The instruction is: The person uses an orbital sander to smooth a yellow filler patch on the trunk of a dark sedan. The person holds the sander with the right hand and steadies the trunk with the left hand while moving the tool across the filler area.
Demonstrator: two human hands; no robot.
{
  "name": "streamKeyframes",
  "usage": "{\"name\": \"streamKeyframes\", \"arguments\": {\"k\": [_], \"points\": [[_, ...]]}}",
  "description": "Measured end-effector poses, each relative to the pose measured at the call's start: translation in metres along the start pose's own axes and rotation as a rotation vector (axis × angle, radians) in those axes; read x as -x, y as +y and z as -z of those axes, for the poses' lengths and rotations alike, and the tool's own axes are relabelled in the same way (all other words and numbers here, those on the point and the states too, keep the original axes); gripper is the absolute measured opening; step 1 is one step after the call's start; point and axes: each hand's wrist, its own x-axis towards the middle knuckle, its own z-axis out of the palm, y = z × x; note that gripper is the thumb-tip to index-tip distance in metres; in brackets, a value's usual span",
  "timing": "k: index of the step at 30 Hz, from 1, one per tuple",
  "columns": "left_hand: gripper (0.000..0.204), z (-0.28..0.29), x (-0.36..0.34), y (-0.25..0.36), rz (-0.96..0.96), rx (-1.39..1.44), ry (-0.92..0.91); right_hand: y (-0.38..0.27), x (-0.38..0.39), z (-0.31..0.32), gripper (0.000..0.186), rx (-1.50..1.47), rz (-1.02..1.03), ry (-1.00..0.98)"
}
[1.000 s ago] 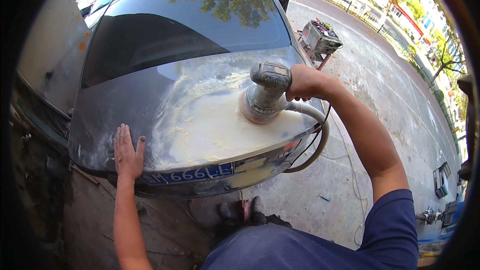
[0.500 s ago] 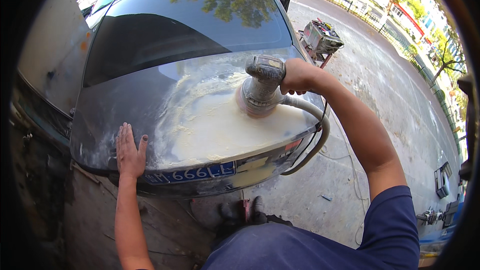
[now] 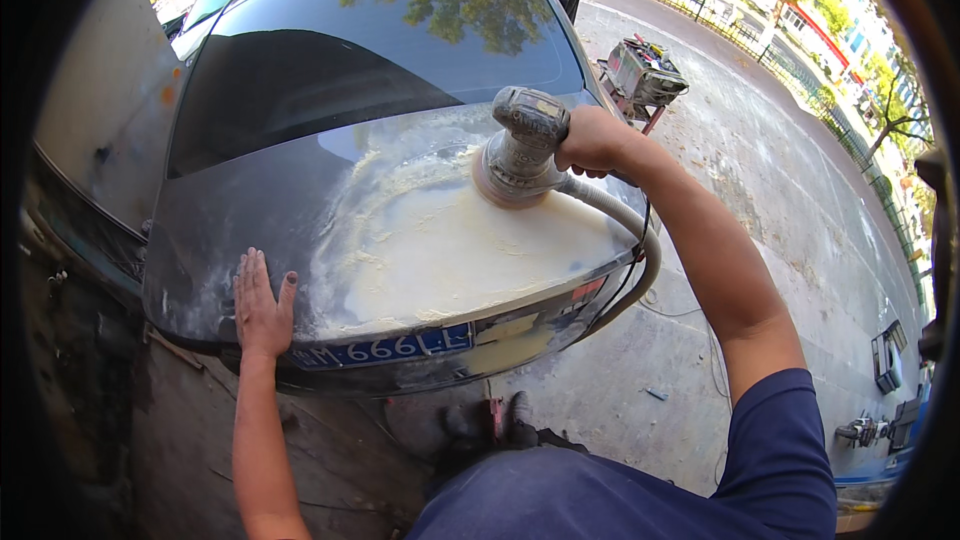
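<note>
My right hand [image 3: 603, 143] is closed around the handle of a dusty grey power sander [image 3: 523, 145]. The sander's round pad rests on the trunk lid, at the far right part of a cream-coloured patch of body filler [image 3: 450, 245]. A ribbed grey hose [image 3: 650, 258] curves from the sander over the lid's right edge and down. Flat on the bare dark trunk lid [image 3: 265, 180], left of the filler, lies my left hand [image 3: 264, 308], fingers stretched and holding nothing. Pale dust streaks the lid around the filler.
The rear window [image 3: 400, 40] rises beyond the lid; a blue license plate [image 3: 385, 346] is below its near edge. At the right stands a cart with a tool-filled box [image 3: 642, 73]. A thin cable [image 3: 715, 360] lies on the concrete. A panel [image 3: 105, 90] stands close on the left.
My right hand has pushed the sander a little farther away across the filler, toward the rear window. My left hand has stayed almost in place on the lid.
</note>
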Motion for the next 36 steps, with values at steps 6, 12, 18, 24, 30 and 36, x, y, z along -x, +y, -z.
{"name": "streamKeyframes", "arguments": {"k": [6, 12, 18, 24, 30, 36], "points": [[0.095, 0.0, 0.0, 0.0, -0.003, 0.014, 0.011, 0.001, 0.021, -0.004, 0.016, 0.095, 0.03, -0.157], [0.095, 0.001, 0.0, 0.001, -0.018, 0.013, 0.006, -0.031, -0.01, -0.011, 0.014, 0.069, 0.012, -0.065], [0.096, 0.001, 0.001, 0.001, -0.002, 0.038, 0.008, -0.035, 0.002, -0.01, 0.016, 0.059, 0.045, -0.096], [0.097, 0.005, 0.002, 0.004, -0.004, 0.051, 0.009, -0.036, -0.002, -0.011, 0.014, 0.109, 0.028, -0.1], [0.097, 0.006, 0.003, 0.006, 0.024, 0.062, 0.01, -0.015, 0.0, 0.0, 0.014, 0.056, -0.008, -0.088], [0.097, 0.001, 0.001, 0.003, -0.019, 0.037, 0.056, 0.015, 0.013, 0.007, 0.015, 0.102, -0.042, -0.06]]}}
